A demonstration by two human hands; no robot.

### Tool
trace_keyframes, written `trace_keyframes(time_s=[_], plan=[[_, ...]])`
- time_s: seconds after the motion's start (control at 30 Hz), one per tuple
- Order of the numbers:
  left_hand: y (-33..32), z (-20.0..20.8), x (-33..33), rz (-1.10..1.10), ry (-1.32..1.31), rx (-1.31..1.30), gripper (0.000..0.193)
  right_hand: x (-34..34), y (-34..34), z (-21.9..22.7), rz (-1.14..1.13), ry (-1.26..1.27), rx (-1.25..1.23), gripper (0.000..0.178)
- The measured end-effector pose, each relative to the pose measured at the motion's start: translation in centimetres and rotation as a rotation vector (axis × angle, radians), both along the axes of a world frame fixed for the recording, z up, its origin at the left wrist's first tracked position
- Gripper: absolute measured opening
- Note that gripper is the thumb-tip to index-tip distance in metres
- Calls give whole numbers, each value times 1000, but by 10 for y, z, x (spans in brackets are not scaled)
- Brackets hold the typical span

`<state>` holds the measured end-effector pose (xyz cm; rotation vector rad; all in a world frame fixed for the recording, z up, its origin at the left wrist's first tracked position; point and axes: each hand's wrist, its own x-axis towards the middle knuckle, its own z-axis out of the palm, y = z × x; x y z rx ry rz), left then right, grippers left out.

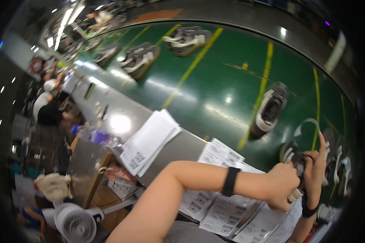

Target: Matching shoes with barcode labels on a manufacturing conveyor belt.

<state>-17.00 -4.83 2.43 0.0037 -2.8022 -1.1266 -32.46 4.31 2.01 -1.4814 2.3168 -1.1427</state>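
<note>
A dark grey and white sneaker (291,154) is held low at the right, above the edge of the green belt. My left hand (283,185) is closed in a fist around it, and a pale end of the shoe shows below the fingers. Against the shoe's right side is my right hand (314,172), its thumb and lower fingers bent and its index finger stretched upward. A thin curved whitish strip (309,121) arcs beside that fingertip; whether it is stuck there cannot be made out. Each wrist wears a black band.
Another sneaker (271,107) lies on the green belt (227,89), with more shoes (188,39) farther left and at the right edge. Printed sheets (215,206) cover the near ledge beside a paper stack (150,139). A plastic bottle (99,137) and white fan (75,222) stand left.
</note>
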Motion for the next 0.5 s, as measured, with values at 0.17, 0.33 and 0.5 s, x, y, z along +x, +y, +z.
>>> trace_keyframes(time_s=[0.17, 0.33, 0.5], plan=[[1, 47, 51, 132, 33, -10, 52, 26, -17, 26, 134, -394, 29, 72], [1, 38, 45, 14, 12, 57, 55, 2, -7, 6, 110, -848, 78, 74], [-28, 43, 33, -194, 28, 77, 53, 3, 6, 14, 78, -421, -13, 85]])
